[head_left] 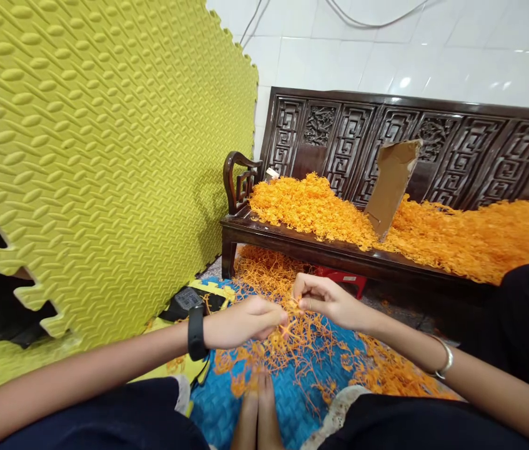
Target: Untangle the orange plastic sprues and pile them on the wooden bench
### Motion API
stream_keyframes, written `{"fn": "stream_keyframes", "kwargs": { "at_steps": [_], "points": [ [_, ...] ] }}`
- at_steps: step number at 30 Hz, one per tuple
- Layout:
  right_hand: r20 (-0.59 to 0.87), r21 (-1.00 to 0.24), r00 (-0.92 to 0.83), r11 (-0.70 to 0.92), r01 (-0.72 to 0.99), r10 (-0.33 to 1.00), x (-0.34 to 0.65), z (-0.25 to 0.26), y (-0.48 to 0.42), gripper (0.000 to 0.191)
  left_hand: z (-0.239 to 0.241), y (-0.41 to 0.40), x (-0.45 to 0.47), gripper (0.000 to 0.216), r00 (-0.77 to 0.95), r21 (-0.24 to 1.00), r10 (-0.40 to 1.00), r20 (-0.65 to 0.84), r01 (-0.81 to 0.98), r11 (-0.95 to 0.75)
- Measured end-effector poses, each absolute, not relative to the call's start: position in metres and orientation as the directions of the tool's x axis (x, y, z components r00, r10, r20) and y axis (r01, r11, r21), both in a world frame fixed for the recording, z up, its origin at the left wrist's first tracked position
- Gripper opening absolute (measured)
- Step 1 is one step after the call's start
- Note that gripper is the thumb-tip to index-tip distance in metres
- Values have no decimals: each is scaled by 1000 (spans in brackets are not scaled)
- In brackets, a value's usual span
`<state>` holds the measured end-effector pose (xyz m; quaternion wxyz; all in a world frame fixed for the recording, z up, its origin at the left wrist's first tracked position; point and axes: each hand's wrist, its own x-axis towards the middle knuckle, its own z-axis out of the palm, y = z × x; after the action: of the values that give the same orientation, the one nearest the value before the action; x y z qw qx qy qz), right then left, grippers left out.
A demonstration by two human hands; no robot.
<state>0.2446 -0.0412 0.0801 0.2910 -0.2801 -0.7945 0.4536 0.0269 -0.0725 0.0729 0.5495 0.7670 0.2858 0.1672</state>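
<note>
My left hand (250,322), with a dark band on its wrist, is closed in front of me, fingertips pressed together on a thin orange stringy piece (285,330). Close beside it on the right, my right hand (325,303) pinches an orange stringy piece between thumb and fingers; a silver bangle is on that forearm. Whether both hands grip the same piece I cannot tell. Below them a loose heap of orange stringy pieces (313,347) spreads over a blue mat (227,406). The fingers of my left hand are partly hidden.
A carved dark wooden bench (287,244) carries large orange piles (311,203), with a cardboard piece (393,181) upright among them. A yellow foam mat (105,156) stands at the left. Under the bench is a red plastic object (346,278). A person's dark-clothed leg (526,312) is at the right.
</note>
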Motion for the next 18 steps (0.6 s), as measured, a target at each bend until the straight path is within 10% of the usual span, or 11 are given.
{"fn": "stream_keyframes", "kwargs": {
  "at_steps": [5,11,18],
  "points": [
    [297,-847,-364,420,326,883,313,62,-15,19,65,-64,-1,42,738,877,654,-166,414,-245],
    [-257,-917,-446,-71,392,858,310,-13,-6,18,28,-64,-2,37,834,772,515,-199,457,-441],
    [96,-993,-128,103,51,987,317,86,98,21,-2,-63,1,44,732,906,604,-316,422,-38]
  ]
}}
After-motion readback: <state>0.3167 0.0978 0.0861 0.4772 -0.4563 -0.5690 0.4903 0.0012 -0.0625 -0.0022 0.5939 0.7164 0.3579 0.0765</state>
